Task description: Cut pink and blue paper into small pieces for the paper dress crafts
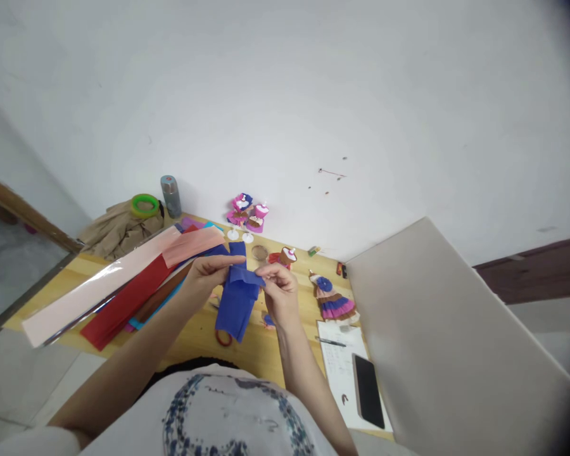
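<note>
The crepe paper (237, 310) in my grip is plain violet-blue, above a yellow, wood-grained tabletop (187, 342). My white shirt (228, 411) carries curving trails of dark and teal-blue dots. On the left lie a red strip (123, 304) and a pale pink strip (95, 288); far left, a lime-green ring (145, 213) tops khaki cloth (121, 231). On the right, a miniature dress (332, 303) is banded cream, brown, purple and magenta.

From the near side, 2 bare forearms (137, 358) reach far; left hand (213, 271) and right hand (281, 288) pinch, near each other.
</note>
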Demonstrator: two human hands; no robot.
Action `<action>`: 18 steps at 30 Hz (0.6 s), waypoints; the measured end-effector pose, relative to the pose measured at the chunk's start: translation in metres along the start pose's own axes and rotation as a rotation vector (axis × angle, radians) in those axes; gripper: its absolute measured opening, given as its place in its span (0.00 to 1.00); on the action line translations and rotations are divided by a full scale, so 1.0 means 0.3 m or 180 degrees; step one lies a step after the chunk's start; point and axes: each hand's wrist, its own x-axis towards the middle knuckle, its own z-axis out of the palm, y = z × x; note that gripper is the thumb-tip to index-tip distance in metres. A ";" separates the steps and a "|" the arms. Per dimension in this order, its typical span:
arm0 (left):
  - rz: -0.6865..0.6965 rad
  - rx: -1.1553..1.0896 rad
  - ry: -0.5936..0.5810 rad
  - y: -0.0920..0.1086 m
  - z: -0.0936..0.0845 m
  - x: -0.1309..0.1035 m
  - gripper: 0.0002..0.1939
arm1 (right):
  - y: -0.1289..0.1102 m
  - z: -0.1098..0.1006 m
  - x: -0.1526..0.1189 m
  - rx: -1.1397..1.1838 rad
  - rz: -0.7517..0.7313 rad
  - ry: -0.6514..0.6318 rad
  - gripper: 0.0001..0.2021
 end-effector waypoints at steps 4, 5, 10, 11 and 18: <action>-0.0154 -0.0087 -0.0029 0.007 0.002 -0.002 0.08 | -0.009 -0.001 -0.002 -0.0113 -0.0096 -0.0140 0.02; -0.0202 -0.0109 -0.0063 0.007 0.000 -0.001 0.08 | -0.012 -0.001 -0.001 -0.0145 -0.0120 -0.0160 0.03; -0.0267 -0.0219 -0.0375 0.006 -0.010 0.001 0.15 | -0.017 -0.003 0.007 -0.0165 -0.0141 -0.0044 0.04; -0.0268 -0.0254 -0.0393 0.007 -0.011 0.001 0.18 | -0.018 -0.004 0.007 -0.0187 -0.0118 -0.0022 0.03; -0.0824 0.0237 -0.0127 0.035 0.017 -0.004 0.27 | -0.033 0.004 -0.001 -0.0588 -0.0300 -0.0022 0.04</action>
